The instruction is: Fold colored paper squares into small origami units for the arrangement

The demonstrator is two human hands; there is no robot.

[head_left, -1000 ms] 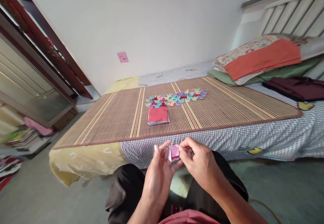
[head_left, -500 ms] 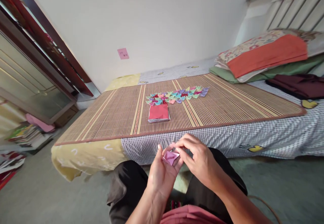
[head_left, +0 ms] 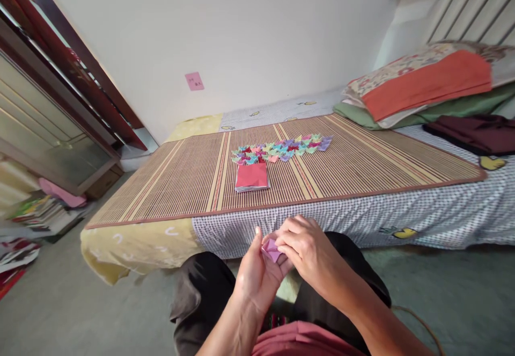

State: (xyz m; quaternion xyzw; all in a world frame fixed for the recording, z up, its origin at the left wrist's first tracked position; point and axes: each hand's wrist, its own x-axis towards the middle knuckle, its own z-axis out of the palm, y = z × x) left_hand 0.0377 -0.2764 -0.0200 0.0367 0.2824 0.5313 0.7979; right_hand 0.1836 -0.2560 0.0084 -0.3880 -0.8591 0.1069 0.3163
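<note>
A small piece of folded pink-purple origami paper (head_left: 272, 252) rests on the fingers of my left hand (head_left: 254, 275), whose thumb points up beside the paper's left edge. From the right, my right hand (head_left: 304, 246) pinches the paper's right side between thumb and curled fingers, covering that corner. Both hands are above my lap, in front of the bed's edge. On the mat beyond lie rows of small folded paper pieces (head_left: 285, 149) in many colours. Just nearer than those sits a stack of square paper (head_left: 252, 178) with a red sheet on top.
A striped woven mat (head_left: 169, 184) covers much of the bed. Pillows (head_left: 428, 85) and a dark folded cloth (head_left: 472, 133) lie at the right. A pink note (head_left: 195, 81) is stuck on the wall. Books (head_left: 38, 212) are piled on the left.
My right hand has moved slightly left and down over the folded paper, hiding its right corner. My left hand still supports it from below.
</note>
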